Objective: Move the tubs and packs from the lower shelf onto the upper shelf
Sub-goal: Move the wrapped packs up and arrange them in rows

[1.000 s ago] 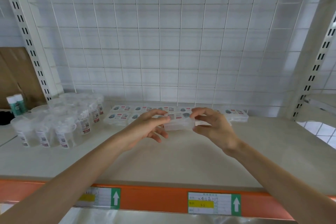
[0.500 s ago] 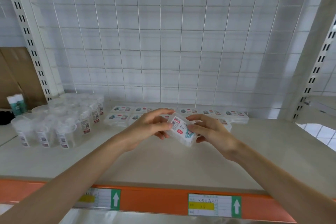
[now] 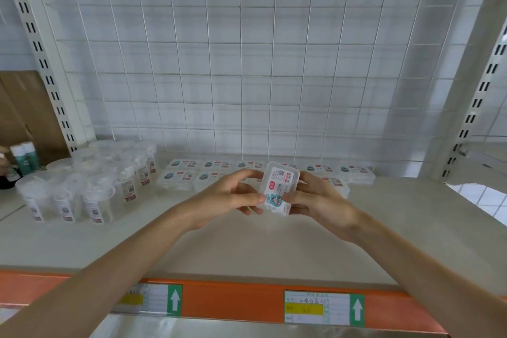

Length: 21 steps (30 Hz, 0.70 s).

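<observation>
Clear plastic pack (image 3: pixel 279 186) with a red and teal label is between both my hands, above the middle of the shelf (image 3: pixel 247 244), tilted, label toward me. My left hand (image 3: pixel 227 197) pinches its left side and my right hand (image 3: pixel 318 200) its right side, fingers curled on it. It seems not to touch the board. Other packs (image 3: pixel 216 166) lie along the back edge and clear tubs (image 3: pixel 93 189) stand near the back left corner.

The pale shelf (image 3: pixel 384 228) carries clear tubs (image 3: pixel 82 186) clustered at nine o'clock and flat packs (image 3: pixel 181 175), seemingly two rows, at twelve.
</observation>
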Tool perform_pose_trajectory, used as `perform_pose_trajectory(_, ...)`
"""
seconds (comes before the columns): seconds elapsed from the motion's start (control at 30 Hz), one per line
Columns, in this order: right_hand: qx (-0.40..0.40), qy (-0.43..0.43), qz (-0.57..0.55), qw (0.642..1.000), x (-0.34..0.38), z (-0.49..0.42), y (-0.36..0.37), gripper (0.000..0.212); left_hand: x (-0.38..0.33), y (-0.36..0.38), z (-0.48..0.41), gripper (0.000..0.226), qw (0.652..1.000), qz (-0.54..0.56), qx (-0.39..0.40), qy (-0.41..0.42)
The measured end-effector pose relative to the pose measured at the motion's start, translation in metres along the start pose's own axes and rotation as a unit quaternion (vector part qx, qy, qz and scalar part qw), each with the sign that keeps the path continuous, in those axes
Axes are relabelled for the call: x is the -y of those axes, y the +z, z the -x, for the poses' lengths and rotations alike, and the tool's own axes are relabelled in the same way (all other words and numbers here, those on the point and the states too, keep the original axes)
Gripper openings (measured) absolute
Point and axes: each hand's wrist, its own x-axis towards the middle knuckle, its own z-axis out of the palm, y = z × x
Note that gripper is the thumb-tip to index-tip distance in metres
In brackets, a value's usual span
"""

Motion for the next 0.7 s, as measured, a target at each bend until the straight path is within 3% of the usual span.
perform_pose_trajectory(0.1,-0.059,-0.020,0.123,0.990,-0.005,-0.002,0.000,0.059,0.001,-0.001,-0.001,0.031,0.999,0.013,-0.040,0.008)
perform_pose_trajectory(0.2,-0.128,-0.133,0.297,0.937,-0.008,-0.003,-0.001,0.076,0.004,-0.002,-0.003,0.026,0.998,0.009,-0.056,0.007)
perform_pose_trajectory(0.37,-0.085,-0.241,0.446,0.858,-0.011,-0.003,-0.006,0.052,0.007,-0.003,-0.006,0.024,0.998,0.005,-0.069,-0.004)
perform_pose_trajectory(0.5,-0.067,-0.246,0.473,0.843,-0.011,-0.002,-0.002,0.038,0.009,-0.002,-0.006,0.026,0.999,-0.004,-0.052,-0.011)
perform_pose_trajectory(0.7,-0.053,-0.257,0.491,0.831,-0.005,0.002,-0.005,0.037,0.010,0.001,-0.007,0.026,0.994,-0.092,-0.051,0.024)
